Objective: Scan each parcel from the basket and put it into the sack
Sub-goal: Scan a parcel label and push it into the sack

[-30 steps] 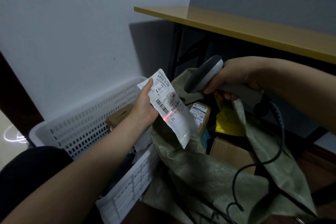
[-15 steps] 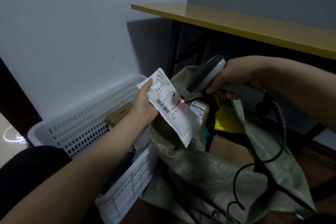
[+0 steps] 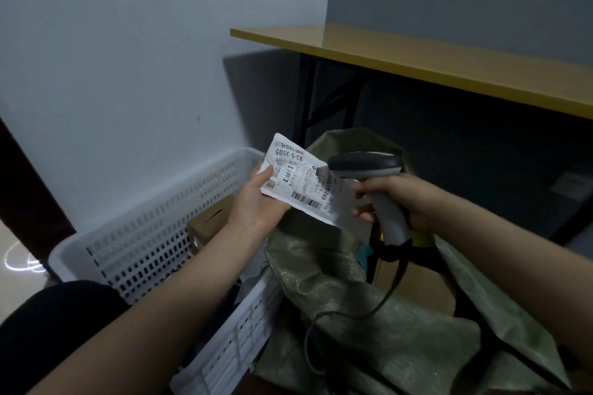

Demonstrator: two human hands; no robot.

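White perforated basket [image 3: 154,234], olive woven sack [image 3: 321,269] — grey scanner [image 3: 365,165], yellow tabletop [image 3: 449,64]

The left hand [image 3: 256,202] and the right hand [image 3: 394,199] are bare, and so are the left forearm [image 3: 179,292] and the right forearm [image 3: 500,260] along all their visible length. Below and to the left of the left hand, under that forearm, plain black clothing fabric [image 3: 54,324] shows as a smooth rounded mass; in the dim light its seams and weave cannot be made out.
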